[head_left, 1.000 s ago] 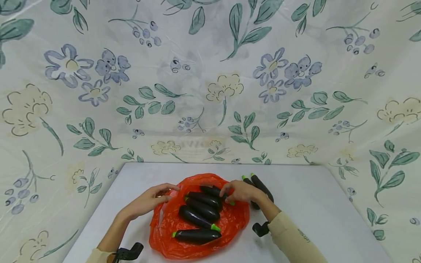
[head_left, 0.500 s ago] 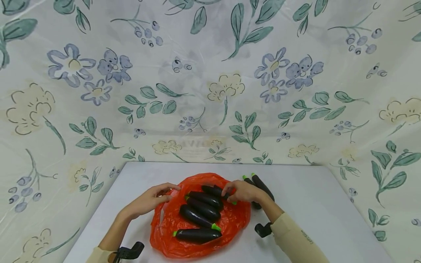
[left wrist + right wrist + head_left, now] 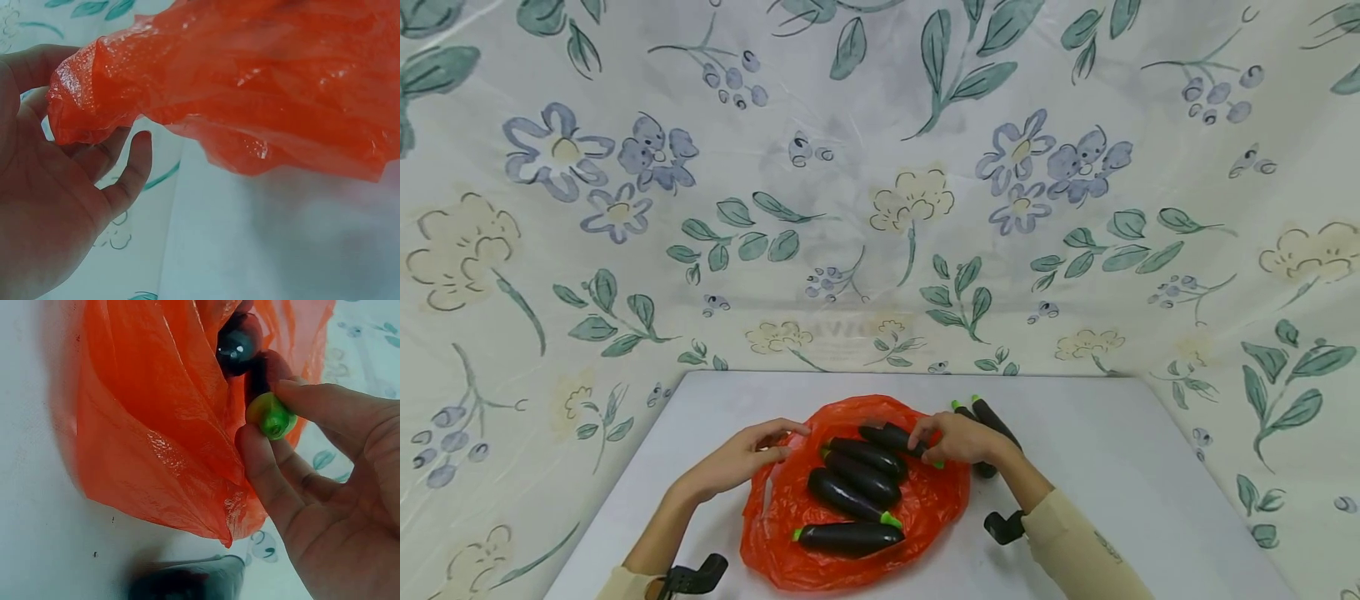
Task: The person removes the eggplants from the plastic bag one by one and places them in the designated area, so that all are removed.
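Note:
Several dark eggplants (image 3: 850, 540) with green stem ends lie in a crumpled red plastic bag (image 3: 925, 521), its mouth spread wide. My left hand (image 3: 737, 458) is at the bag's left side, and in the left wrist view its bent fingers (image 3: 134, 172) curve round the raised plastic edge. At the bag's far right, my right hand (image 3: 955, 437) pinches the green stem end of an eggplant (image 3: 273, 417) between thumb and fingers. That eggplant slants beside the others inside the bag, part of it hidden by the hand.
Two more eggplants (image 3: 996, 423) lie on the white table (image 3: 1097, 483) outside the bag, behind my right hand and forearm. A flower-patterned sheet (image 3: 850, 208) hangs at the back and both sides of the table.
My right hand has shifted slightly to the right, and the eggplant it pinches has moved a little the same way. The left hand keeps its place.

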Tool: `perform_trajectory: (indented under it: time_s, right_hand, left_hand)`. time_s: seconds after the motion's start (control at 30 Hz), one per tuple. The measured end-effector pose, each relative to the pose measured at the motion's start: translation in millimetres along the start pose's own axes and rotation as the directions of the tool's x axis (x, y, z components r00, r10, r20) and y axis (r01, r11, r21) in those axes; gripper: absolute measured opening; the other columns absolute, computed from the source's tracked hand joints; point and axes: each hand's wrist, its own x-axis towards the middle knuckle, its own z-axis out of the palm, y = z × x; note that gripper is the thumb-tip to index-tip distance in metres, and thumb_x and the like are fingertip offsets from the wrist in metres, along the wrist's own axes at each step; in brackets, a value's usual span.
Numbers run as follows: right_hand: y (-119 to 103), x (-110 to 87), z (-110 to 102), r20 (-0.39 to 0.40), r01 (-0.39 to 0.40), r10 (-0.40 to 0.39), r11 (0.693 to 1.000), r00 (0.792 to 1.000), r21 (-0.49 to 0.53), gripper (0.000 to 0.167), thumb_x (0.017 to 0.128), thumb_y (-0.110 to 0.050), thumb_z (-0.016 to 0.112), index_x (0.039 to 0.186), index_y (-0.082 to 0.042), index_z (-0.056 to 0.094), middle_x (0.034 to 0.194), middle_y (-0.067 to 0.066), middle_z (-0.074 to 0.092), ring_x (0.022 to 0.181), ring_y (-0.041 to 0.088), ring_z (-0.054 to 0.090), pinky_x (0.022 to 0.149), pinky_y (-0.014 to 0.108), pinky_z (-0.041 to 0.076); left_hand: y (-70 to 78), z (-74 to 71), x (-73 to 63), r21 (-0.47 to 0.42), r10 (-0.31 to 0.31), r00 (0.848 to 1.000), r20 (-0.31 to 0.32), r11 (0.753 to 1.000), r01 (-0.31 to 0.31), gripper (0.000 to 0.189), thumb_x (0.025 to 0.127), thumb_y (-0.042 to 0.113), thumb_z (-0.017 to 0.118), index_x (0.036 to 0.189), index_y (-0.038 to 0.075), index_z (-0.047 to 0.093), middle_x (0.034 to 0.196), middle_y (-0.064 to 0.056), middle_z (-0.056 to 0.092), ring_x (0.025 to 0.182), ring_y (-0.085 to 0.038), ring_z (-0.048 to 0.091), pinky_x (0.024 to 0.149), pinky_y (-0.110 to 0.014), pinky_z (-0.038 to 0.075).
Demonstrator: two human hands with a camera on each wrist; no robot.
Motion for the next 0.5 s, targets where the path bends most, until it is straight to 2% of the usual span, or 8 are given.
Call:
perform_trajectory:
  time_s: [0.27, 0.5]
  right_hand:
    - [1.7, -5.5, -2.2, -0.027, 0.027, -0.027, 1.000, 0.999, -0.013, 0.020, 0.089, -0.010, 0.074, 0.105, -0.022, 0.073, 0.107, -0.003, 0.066, 0.100, 0.022, 0.056, 0.084, 0.038, 0.051]
    - [2.5, -12.9, -7.1, -0.035, 0.051, -0.050, 0.998, 0.998, 0.027, 0.019, 0.089, -0.009, 0.073, 0.105, -0.019, 0.073, 0.111, -0.002, 0.066, 0.107, 0.025, 0.055, 0.093, 0.045, 0.050]
  left_hand:
    - [-1.7, 1.1, 0.6, -0.004, -0.004, 1.000, 0.002, 1.000, 0.004, 0.037, 0.103, 0.025, 0.055, 0.138, 0.016, 0.058, 0.139, -0.011, 0.057, 0.120, -0.033, 0.052, 0.097, -0.051, 0.050]
    - [-2.7, 1.1, 1.2, -0.001, -0.009, 1.000, 0.000, 1.000, 0.009, 0.036, 0.103, 0.025, 0.056, 0.138, 0.016, 0.058, 0.139, -0.011, 0.057, 0.118, -0.032, 0.052, 0.097, -0.050, 0.050]
